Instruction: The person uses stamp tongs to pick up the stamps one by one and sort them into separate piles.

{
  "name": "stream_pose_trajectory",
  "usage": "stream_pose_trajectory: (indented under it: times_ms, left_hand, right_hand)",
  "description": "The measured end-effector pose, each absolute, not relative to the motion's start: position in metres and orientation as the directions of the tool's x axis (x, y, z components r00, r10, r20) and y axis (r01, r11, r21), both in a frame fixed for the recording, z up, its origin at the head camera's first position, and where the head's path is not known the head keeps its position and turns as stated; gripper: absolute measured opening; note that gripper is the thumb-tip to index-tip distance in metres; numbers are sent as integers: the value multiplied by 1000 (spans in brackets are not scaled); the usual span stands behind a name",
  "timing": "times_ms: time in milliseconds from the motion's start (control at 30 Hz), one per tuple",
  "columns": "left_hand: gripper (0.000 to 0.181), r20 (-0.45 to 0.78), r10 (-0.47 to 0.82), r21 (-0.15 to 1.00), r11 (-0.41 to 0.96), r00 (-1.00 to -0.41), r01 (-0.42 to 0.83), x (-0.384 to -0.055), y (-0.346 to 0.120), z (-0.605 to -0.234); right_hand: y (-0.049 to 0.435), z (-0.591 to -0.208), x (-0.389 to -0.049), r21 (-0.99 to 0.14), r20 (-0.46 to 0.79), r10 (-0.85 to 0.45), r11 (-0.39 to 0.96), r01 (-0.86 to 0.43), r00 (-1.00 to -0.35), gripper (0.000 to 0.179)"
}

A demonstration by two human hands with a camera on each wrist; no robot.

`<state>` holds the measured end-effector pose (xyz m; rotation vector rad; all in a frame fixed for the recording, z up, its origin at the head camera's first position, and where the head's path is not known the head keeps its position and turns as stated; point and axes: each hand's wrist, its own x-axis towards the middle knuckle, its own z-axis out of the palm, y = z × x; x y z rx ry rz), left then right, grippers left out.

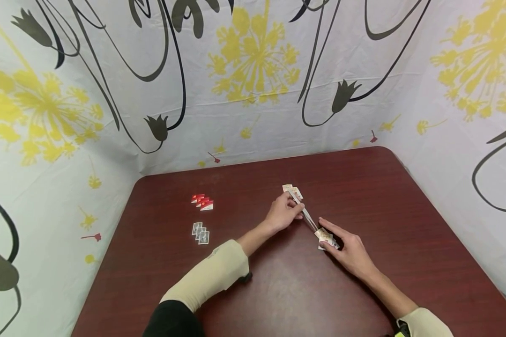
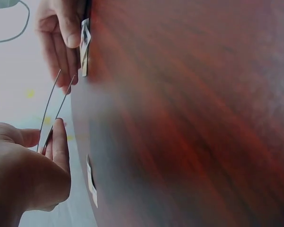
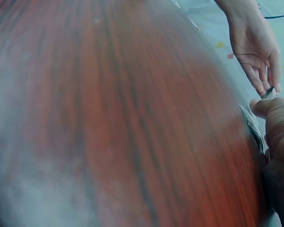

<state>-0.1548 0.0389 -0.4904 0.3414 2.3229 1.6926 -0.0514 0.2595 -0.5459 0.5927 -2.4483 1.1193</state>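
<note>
My left hand (image 1: 283, 211) pinches a pair of metal tweezers (image 1: 307, 217) between thumb and fingers. In the left wrist view the tips of the tweezers (image 2: 49, 104) stand apart, pointing toward the right hand (image 2: 59, 38). In the head view those tips reach the edge of a small group of cream stamp-like papers (image 1: 325, 237). My right hand (image 1: 351, 250) lies around these papers, its index finger extended beyond them and its thumb at their near edge. More cream papers (image 1: 297, 192) lie just beyond my left hand.
On the left of the dark red-brown table (image 1: 236, 290) lie overlapping red-and-white papers (image 1: 202, 201). Nearer to me are overlapping grey stamp-like papers (image 1: 200, 233). A patterned white cloth (image 1: 253, 126) hangs along the table's back and sides.
</note>
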Motion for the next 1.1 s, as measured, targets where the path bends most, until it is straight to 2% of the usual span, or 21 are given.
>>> stream_pose_trajectory:
  times_ms: [100,367,833,1100]
  left_hand:
    - [24,-59,342,956,290,-938,45,-152,40,-492]
    - [17,-54,345,960,277,-937,47,-149,41,-500]
    - [16,-62,354,966,257,-933,34,-144,47,-501]
    - [23,-48,366,969,242,-929,45,-142,48,-504]
  right_hand:
    - [259,-546,-52,-614,511,-222,581,-534,-830,65]
    - [261,-546,-53,-619,524,-236,555,-556,-819,67]
    - [262,-547,-51,-603,518,-256,567,-561,-816,71]
    - [260,-546,-51,-605,519,-253,566,-560,-817,71]
